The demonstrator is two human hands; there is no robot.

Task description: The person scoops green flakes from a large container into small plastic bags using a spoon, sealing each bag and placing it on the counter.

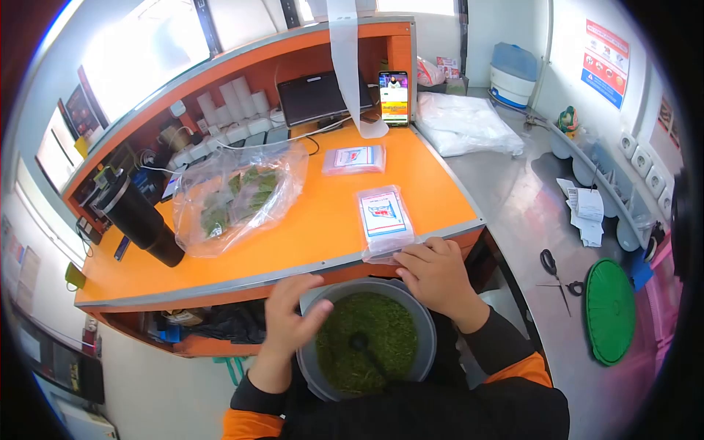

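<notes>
My left hand (288, 314) is raised over the left rim of a grey bucket (430, 334), its thumb and fingers apart and nothing in it. Chopped green leaves (389, 315) fill much of the bucket, and a black-handled utensil (370, 359) stands in them, its lower end buried. At the orange counter's front edge, my right hand (440, 277) touches the near end of a stack of printed clear plastic bags (384, 215). The thumb is apart from the fingers. A second stack of printed bags (354, 158) lies farther back.
On the counter (308, 231) are a clear bag of green leaves (246, 194), a black tumbler (139, 216) and a propped phone (394, 99). The steel worktop at right holds scissors (559, 282), a green lid (610, 312), paper slips (584, 209) and a white plastic bundle (466, 121).
</notes>
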